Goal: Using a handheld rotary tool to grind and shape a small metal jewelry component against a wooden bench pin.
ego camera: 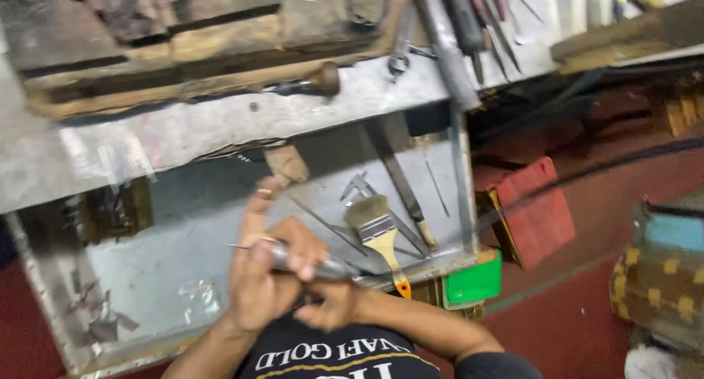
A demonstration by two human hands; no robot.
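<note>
1. Left hand (268,273): fingers curled round a slim, round, grey metal tool (312,265), clamped on its shaft; index finger sticks straight up, w/ a ring near the tip and another lower down. A thin wire-like point pokes out to the left of the fist.
2. Right hand (330,309): sits just below and touching the left, fingers bent in toward the tool's underside. Blurred, so can't tell if it grips the tool or only steadies it. Hands are together, pressed close.
3. The tool lies roughly level, held over the lower shelf (169,254) of a metal workbench, near its front edge, just above the person's dark shirt w/ pale lettering.
4. Shelf: dull grey sheet metal, scratched, w/ a raised rim. On it, right of the hands: a flat paintbrush (375,229) w/ tan bristles, shiny ferrule, pale wood handle; steel calipers (359,185) behind it; a long flat chisel-like blade (400,177) w/ wood handle; thin rods lying at angles.
5. An orange-tipped handle (402,285) at the shelf's front edge, close to the tool's end.
6. Bench top (220,126): worn pale metal, chipped edge. A rough, dark, grimy wooden block (183,42) on it; a round-knobbed tool (315,82) by it; long steel files and bars (455,42) to the right.
7. Floor: dull red. A red boxy case (535,210) leans beside the bench; a bright green plastic block (475,282) at the bench corner; a patterned fabric bag (660,276) far right.
</note>
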